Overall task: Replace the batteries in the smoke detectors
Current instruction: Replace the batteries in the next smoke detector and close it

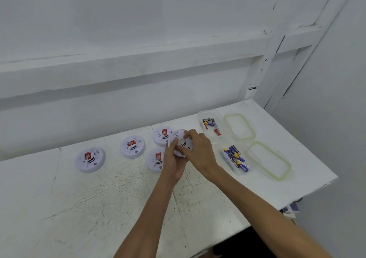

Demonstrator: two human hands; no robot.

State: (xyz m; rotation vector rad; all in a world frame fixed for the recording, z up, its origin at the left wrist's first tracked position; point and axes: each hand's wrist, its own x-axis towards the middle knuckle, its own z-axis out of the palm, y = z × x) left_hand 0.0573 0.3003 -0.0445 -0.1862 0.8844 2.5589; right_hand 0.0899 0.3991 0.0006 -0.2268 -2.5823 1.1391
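Note:
Both hands hold one white round smoke detector (pixel 183 141) tilted up above the table. My left hand (pixel 174 158) grips it from below, thumb on its face. My right hand (pixel 198 148) curls over its top and right edge. Several more white detectors with red stickers lie flat: one at the far left (pixel 90 159), one (pixel 132 146) further right, one (pixel 162 136) behind the held one, and one (pixel 156 159) partly hidden by my left hand. Two clear tubs hold batteries: the far tub (pixel 212 126) and the near tub (pixel 235 159).
The white scratched table (pixel 99 208) ends at a right edge near the tubs. Two clear lids with green seals lie beside the tubs, one far (pixel 239 126) and one near (pixel 269 159). A white wall with ledges stands behind.

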